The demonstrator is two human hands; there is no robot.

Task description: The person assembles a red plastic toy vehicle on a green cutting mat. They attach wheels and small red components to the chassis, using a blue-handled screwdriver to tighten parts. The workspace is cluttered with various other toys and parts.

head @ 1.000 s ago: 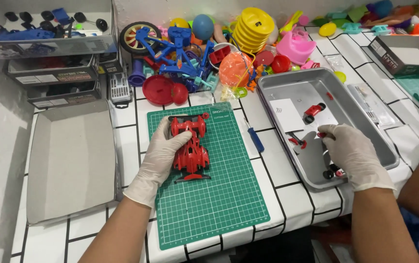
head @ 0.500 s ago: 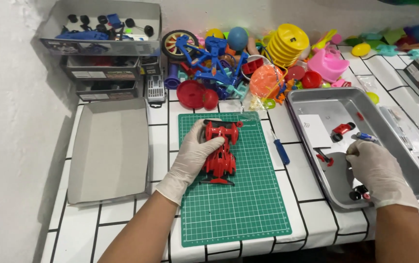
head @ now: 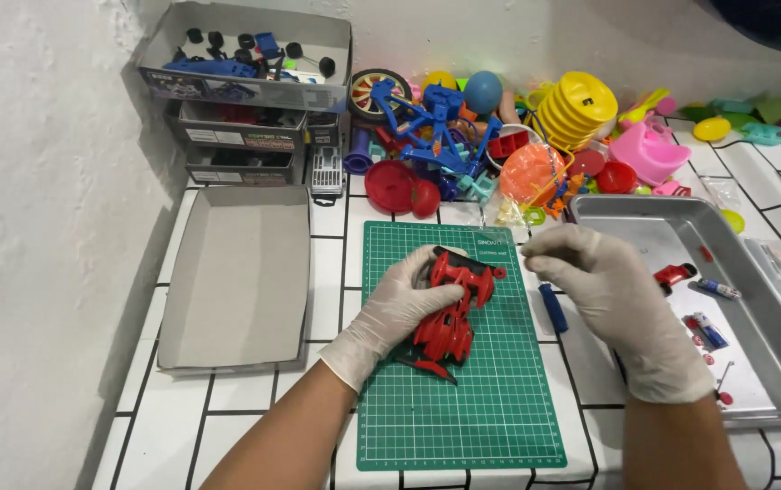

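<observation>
Red toy racing car (head: 449, 313): on the green cutting mat (head: 463, 408), front half of the white-tiled desk (head: 236, 408), lying tilted, nose toward the near edge. Left hand (head: 390, 313), white-gloved: clamped over the car's left flank, fingers (head: 434, 297) curled round the body, same hold as half a second back. Right hand (head: 617, 299), white-gloved: shifted since then out of the metal tray (head: 771, 363) and across to the mat's right edge, now just beside the car's rear; thumb and forefinger pinched narrow, tips together near the rear wing; whether a small part sits between them, cannot tell. Reading of the change: something probably fetched from the tray and brought to the car for fitting. Tray contents: small red car part (head: 676, 272), a few tiny pieces, too small to name. Blue pen-like tool (head: 552, 307) on the desk between mat and tray. Open grey cardboard box (head: 236, 272), left of the mat. Behind: stacked parts boxes (head: 245, 100), blue toy bicycle (head: 431, 118), yellow stacking discs (head: 576, 109), pink toy (head: 649, 154).
</observation>
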